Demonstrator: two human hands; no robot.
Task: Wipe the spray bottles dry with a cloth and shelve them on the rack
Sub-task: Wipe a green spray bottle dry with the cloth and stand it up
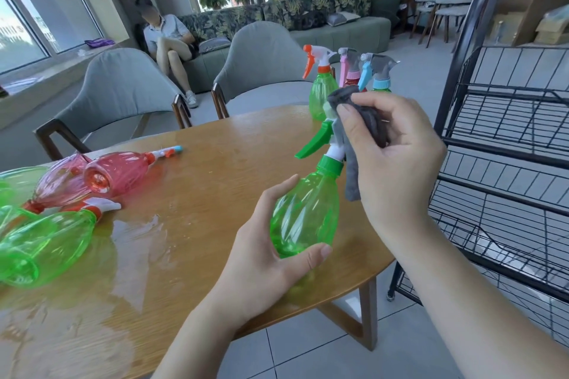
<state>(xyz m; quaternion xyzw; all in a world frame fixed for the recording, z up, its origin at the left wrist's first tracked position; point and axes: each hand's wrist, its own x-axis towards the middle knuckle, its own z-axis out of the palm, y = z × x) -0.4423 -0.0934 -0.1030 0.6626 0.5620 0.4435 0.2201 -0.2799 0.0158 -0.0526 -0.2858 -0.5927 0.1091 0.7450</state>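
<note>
We see a clear green spray bottle (303, 215) that looks empty, raised over the near right edge of the wooden table (197, 169), its green trigger pointing up and left. Three more bottles stand upright together at the far right edge: a green one with an orange trigger (321, 92), one with a pink trigger (349, 71) and one with a blue trigger (377, 74). On the left, two pink bottles (101, 178) and a green one (43, 249) lie on their sides, apparently empty, beside a wet sheen on the tabletop. The black wire rack (505, 144) stands just right of the table, and the shelves we see carry no bottles. Our left hand (268, 261) cups the bottle's body from below, thumb and fingers curled round it. Our right hand (391, 157) grasps a grey cloth (354, 144) bunched against the spray head, one end hanging down beside the neck.
</note>
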